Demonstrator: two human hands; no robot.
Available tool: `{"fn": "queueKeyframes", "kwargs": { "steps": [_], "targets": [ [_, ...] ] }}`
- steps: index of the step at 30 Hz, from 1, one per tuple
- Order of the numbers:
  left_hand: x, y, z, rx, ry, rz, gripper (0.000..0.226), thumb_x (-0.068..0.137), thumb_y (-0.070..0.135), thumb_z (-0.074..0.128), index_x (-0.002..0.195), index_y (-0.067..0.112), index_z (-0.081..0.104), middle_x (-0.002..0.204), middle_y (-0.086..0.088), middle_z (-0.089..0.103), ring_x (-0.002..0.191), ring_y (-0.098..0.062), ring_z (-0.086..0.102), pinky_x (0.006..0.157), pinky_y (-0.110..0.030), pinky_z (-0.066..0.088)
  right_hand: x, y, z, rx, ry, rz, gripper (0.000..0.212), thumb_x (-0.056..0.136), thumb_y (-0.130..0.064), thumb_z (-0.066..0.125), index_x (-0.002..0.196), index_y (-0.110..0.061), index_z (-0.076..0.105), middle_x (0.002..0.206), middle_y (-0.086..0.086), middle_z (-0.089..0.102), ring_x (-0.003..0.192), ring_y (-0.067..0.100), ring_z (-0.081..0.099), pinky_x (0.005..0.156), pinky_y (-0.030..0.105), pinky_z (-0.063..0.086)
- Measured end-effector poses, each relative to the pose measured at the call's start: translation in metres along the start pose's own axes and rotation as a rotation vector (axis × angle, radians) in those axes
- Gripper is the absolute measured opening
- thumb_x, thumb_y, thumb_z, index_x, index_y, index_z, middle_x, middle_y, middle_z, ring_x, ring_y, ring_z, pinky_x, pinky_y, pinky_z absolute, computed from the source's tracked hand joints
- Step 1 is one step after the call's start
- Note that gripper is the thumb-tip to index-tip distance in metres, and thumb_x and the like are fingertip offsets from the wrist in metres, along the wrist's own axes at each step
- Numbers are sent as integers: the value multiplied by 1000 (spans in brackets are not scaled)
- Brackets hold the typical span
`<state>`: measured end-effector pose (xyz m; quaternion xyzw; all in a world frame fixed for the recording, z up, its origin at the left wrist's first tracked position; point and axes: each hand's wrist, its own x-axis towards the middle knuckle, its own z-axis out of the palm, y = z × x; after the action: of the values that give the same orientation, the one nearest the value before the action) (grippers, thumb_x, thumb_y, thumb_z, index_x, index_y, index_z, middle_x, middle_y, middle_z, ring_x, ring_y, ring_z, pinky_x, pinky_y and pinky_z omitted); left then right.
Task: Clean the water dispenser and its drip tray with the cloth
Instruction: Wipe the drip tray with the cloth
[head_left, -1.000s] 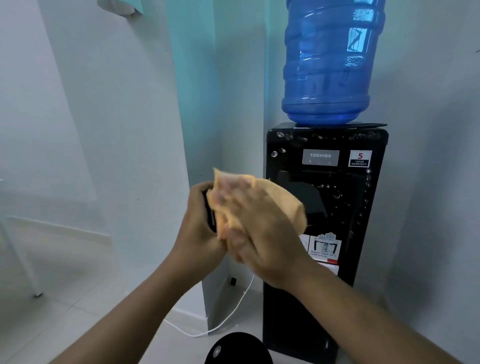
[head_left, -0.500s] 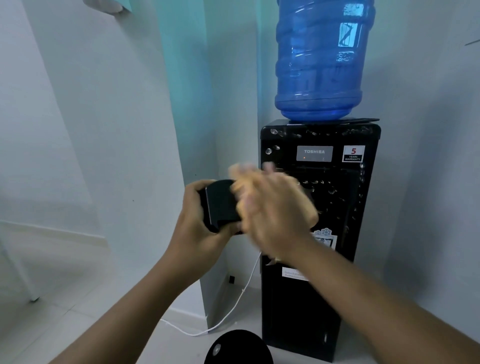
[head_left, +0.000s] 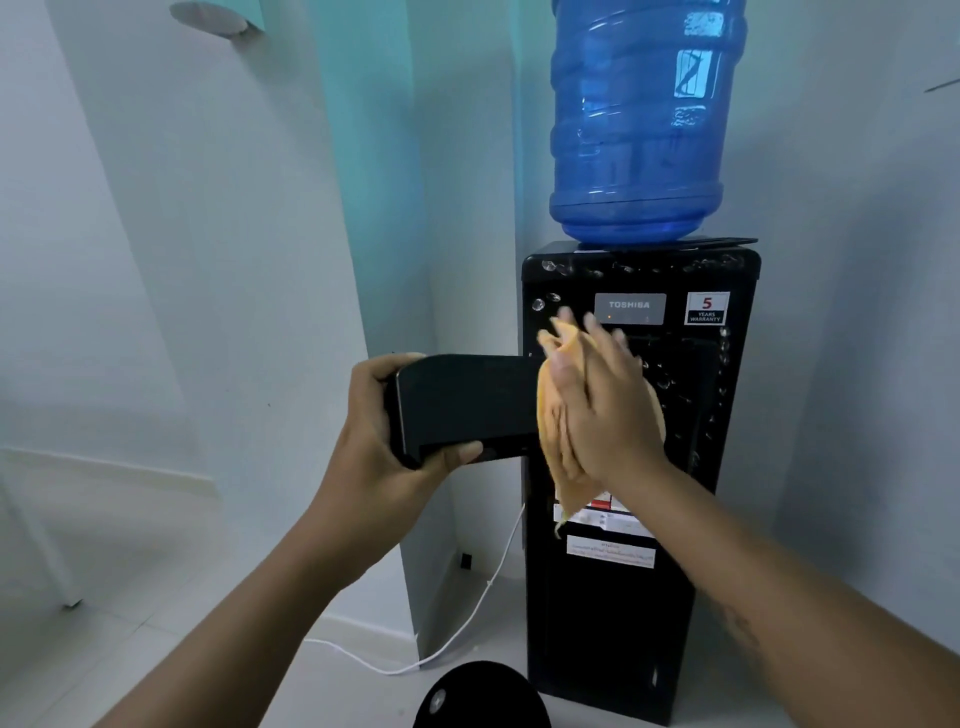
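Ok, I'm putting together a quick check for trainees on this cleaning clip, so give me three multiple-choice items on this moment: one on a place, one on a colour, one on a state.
1. The drip tray of the water dispenser is:
A. on the floor
B. held in the left hand
C. slotted into the machine

2. The cloth is:
A. blue
B. white
C. yellow-orange

3. The right hand:
A. presses the cloth against the tray's end with straight fingers
B. hangs empty
C. grips the bottle

Answers:
1 B: fingers and thumb wrap the tray's left end.
2 C: it shows yellow-orange beside the black tray.
3 A: the cloth lies between the flat hand and the tray.
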<state>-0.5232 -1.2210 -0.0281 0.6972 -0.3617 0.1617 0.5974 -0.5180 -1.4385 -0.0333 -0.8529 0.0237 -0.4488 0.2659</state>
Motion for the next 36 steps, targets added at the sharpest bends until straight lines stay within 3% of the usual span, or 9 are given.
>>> {"fn": "queueKeyframes", "kwargs": {
  "steps": [1, 6, 11, 16, 22, 25, 29, 32, 36],
  "targets": [
    [0, -1, 2, -8, -4, -13, 66, 75, 2, 82, 119, 30, 41, 109, 21, 57, 107, -3, 60, 84, -18, 52, -5, -5, 3, -11, 16, 51, 65, 93, -56, 19, 143, -25, 46, 150, 2, 44, 144, 28, 28, 116, 49, 22],
    [-3, -11, 9, -51, 12, -63, 59, 74, 10, 77, 116, 33, 42, 107, 15, 58, 96, -4, 61, 78, -21, 52, -25, -29, 10, -31, -201, -624, 55, 97, -48, 36, 150, -33, 28, 158, 1, 31, 148, 25, 22, 121, 44, 11],
    [-4, -12, 6, -116, 39, -167, 62, 77, 3, 78, 118, 33, 42, 115, 12, 58, 108, -2, 60, 86, -20, 54, -16, 21, 3, -111, -125, -6, 58, 95, -64, 18, 146, -42, 35, 157, -3, 32, 147, 31, 22, 117, 56, 20],
    [-2, -20, 6, -190, 97, -303, 59, 80, 8, 77, 123, 27, 43, 121, 4, 59, 114, -12, 61, 92, -31, 55, -21, 32, -7, 299, -120, 118, 50, 95, -53, 49, 141, -33, 49, 138, -6, 45, 128, 9, 45, 109, 26, 36],
    [3, -33, 3, -617, 128, -587, 43, 90, 7, 65, 129, 0, 50, 127, -17, 64, 114, -25, 66, 92, -34, 57, -25, 35, -22, 584, -241, 312, 58, 74, -69, 66, 124, -40, 63, 128, -21, 58, 118, 1, 55, 104, 32, 45],
    [5, -37, 1, -618, 117, -672, 33, 93, 15, 62, 123, 0, 60, 123, -16, 68, 117, -26, 64, 100, -37, 52, -30, 34, -22, 780, -121, 429, 53, 75, -59, 70, 123, -38, 64, 121, -15, 66, 111, 3, 63, 97, 31, 51],
    [6, -35, -4, -488, 73, -837, 43, 88, 37, 69, 119, 7, 62, 115, -15, 68, 111, -33, 66, 103, -42, 48, -29, 29, -18, 870, -240, 540, 28, 85, -43, 70, 112, -34, 68, 102, -11, 72, 98, 11, 68, 82, 29, 53],
    [5, -33, -8, -209, -56, -728, 86, 69, 61, 74, 140, 30, 36, 134, -6, 49, 114, -25, 62, 105, -41, 48, -26, 32, -14, 788, -179, 707, 13, 88, -37, 64, 96, -29, 70, 88, -2, 71, 92, 21, 67, 78, 36, 54],
    [-2, -30, -8, 55, -104, -306, 66, 73, 50, 70, 131, 51, 39, 128, 12, 54, 111, -11, 61, 96, -25, 49, -18, 36, -20, 829, -277, 962, 24, 89, -41, 65, 102, -22, 70, 83, 3, 73, 84, 21, 69, 74, 34, 54]
  ]
}}
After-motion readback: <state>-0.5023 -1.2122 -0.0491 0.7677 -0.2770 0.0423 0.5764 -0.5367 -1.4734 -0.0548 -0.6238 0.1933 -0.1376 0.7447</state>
